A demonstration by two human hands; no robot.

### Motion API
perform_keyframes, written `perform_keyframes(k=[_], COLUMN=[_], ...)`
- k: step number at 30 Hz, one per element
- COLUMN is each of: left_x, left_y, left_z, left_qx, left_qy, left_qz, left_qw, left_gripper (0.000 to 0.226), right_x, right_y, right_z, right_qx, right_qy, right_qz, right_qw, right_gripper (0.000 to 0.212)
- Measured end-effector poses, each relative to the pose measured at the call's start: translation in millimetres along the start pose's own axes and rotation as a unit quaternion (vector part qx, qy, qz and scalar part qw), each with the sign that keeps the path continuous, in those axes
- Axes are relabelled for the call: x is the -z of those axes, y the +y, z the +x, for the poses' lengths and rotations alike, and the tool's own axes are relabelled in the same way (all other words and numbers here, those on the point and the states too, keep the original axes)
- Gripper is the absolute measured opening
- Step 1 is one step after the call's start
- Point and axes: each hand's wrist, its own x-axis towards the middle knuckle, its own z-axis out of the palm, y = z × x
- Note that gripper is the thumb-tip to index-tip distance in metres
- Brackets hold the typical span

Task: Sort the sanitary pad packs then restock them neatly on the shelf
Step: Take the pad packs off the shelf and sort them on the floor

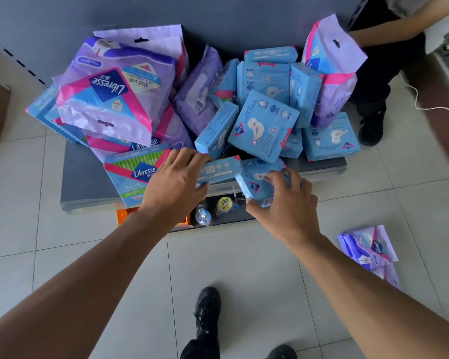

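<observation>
The left hand (175, 181) grips a narrow blue pack (218, 172) at the near edge of the grey shelf (86, 182), fingers curled over its top. Just to the right, the right hand (287, 200) holds a second blue pack (257, 181), fingers wrapped round its near end. Behind them, blue boxes (265, 125) lie heaped at centre and right. Purple packs (109, 94) are piled far left. One purple pack (368, 251) lies on the tiled floor (231, 268), near right.

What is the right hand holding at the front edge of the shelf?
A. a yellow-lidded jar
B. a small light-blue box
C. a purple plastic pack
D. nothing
B: the right hand curls round a small light-blue cardboard box at the grey metal shelf front edge.
</observation>
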Motion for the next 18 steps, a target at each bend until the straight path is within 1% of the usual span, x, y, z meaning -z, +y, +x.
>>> perform_keyframes(k=[2,5,8,11,14,18], left_x=[3,7,7,4,0,-7], left_y=[4,15,30,45,56,69], left_z=[-3,-10,-15,-19,-21,-21], left_qx=[0.015,0.075,0.144,0.208,0.277,0.344], left_qy=[-0.006,-0.029,-0.063,-0.077,-0.085,-0.077], left_qz=[-0.017,-0.057,-0.112,-0.166,-0.239,-0.357], left_qw=[1.000,0.995,0.981,0.961,0.927,0.865], left_gripper=[0.047,0.048,0.047,0.046,0.044,0.039], right_x=[7,15,19,21,24,33], right_y=[5,19,31,38,42,38], right_z=[-4,-14,-25,-37,-44,-55], right_qx=[0.002,0.008,0.002,0.012,0.015,0.041], right_qy=[-0.004,0.002,0.018,0.051,0.076,0.127], right_qz=[-0.006,0.008,0.048,0.079,0.116,0.162], right_qw=[1.000,1.000,0.999,0.995,0.990,0.978], right_gripper=[0.073,0.068,0.066,0.062,0.063,0.060])
